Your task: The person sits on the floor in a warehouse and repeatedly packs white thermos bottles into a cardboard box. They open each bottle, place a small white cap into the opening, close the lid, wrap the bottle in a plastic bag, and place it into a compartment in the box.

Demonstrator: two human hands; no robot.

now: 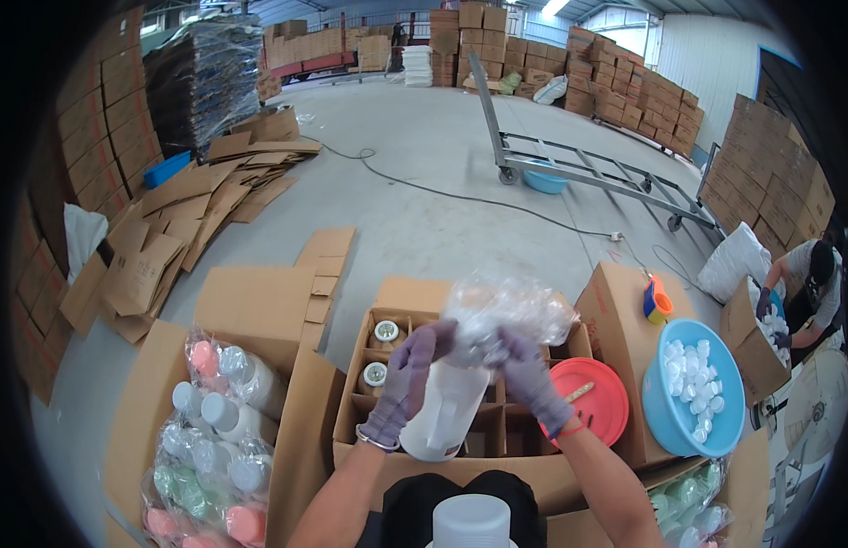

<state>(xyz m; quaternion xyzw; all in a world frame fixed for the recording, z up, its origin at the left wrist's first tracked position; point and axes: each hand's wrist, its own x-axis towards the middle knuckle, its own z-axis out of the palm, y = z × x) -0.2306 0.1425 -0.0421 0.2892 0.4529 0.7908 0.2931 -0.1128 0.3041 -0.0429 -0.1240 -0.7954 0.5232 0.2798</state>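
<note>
Both my hands wear grey-purple gloves and are raised over an open divided cardboard box. A crumpled clear plastic bag is between them, my left hand closed on its left side and my right hand pinching its lower right. Just beneath the bag stands a white plastic jug with a moulded handle, tilted slightly; the bag and fingers hide its top. My left wrist is beside the jug. Two glass-topped containers sit in the box's left compartments. A pale-lidded container is close to my body.
At left, an open carton holds bagged bottles with white, pink and green lids. A red lid or tray lies by my right hand. Further right are a blue basin of white caps, an orange-and-blue tape roll and a co-worker.
</note>
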